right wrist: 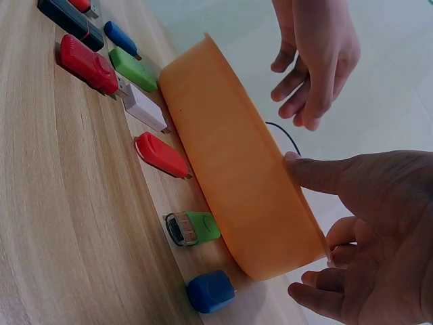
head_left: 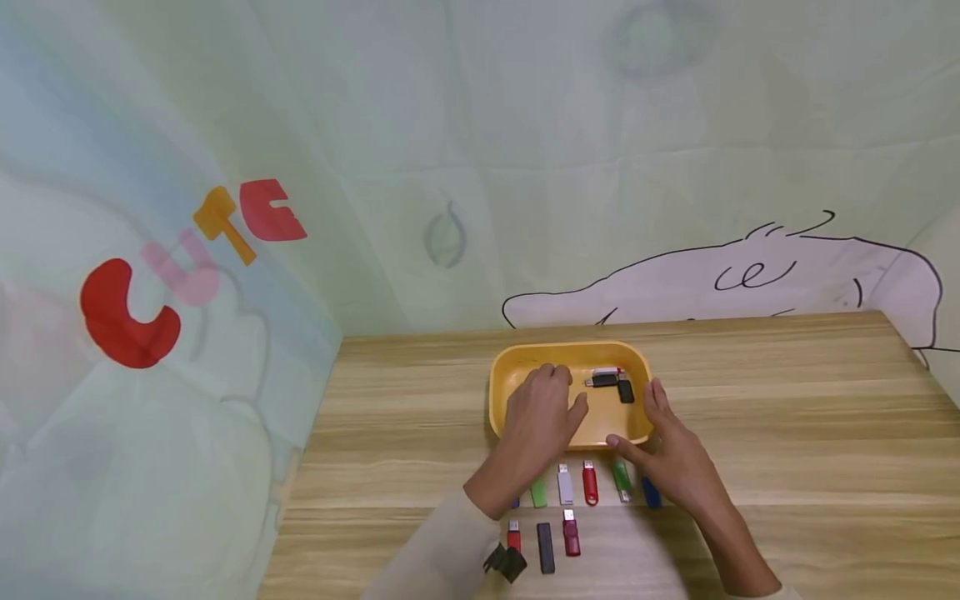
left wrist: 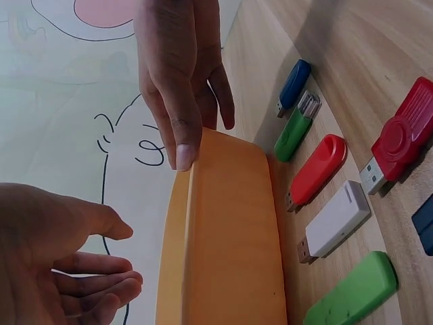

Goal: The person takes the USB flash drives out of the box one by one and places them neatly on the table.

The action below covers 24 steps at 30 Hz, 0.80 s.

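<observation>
A yellow plastic tray [head_left: 517, 354] stands on the table. Inside, toward its far right, lie a few USB flash drives [head_left: 604, 380], mostly black. My left hand [head_left: 542, 412] hovers over the tray's left part with fingers loosely bent; nothing shows in it in the left wrist view [left wrist: 74, 254]. My right hand [head_left: 678, 458] grips the tray's near right corner, its thumb on the front rim and its fingers along the right side, as the right wrist view [right wrist: 379, 217] also shows. Before the tray lies a row with a red USB drive [head_left: 590, 485] and a white one [head_left: 566, 487].
The row also holds two green drives [head_left: 622, 481] and blue ones [head_left: 651, 493] at its ends, one partly hidden by my left arm. Nearer me lie a maroon drive [head_left: 572, 535], a black one [head_left: 546, 548] and a red one [head_left: 513, 533]. A printed cloth [head_left: 420, 167] hangs behind the table.
</observation>
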Available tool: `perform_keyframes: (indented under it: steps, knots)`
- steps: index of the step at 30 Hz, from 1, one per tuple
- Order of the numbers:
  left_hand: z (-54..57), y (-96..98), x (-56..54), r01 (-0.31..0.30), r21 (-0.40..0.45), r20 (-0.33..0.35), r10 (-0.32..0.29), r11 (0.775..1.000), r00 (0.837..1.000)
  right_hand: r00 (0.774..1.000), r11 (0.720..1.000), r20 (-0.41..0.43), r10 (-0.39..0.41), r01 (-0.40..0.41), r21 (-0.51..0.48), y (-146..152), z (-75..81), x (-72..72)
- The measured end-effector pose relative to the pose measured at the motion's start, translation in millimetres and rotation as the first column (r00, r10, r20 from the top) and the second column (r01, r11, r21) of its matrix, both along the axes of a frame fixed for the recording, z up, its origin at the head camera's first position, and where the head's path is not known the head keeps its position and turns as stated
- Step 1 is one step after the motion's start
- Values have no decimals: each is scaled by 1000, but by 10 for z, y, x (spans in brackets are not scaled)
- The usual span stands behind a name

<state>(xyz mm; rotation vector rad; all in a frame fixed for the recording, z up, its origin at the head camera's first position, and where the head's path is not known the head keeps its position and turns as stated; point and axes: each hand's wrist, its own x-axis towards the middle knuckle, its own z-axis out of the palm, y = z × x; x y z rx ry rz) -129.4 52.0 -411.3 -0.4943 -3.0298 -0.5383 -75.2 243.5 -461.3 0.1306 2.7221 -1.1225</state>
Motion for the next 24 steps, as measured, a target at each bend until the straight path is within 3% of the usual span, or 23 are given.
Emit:
perform_keyframes:
  steps: [11, 24]
  knots:
    - [-66, 125, -178, 13, -20, 18, -12, 1000, 1000, 1000, 1000, -12, 5, -5, -7, 9, 1, 2]
    - [-77, 297, -280, 6, -72, 27, -4, 997, 1000, 1000, 1000, -14, 8, -8, -11, 11, -21, -1]
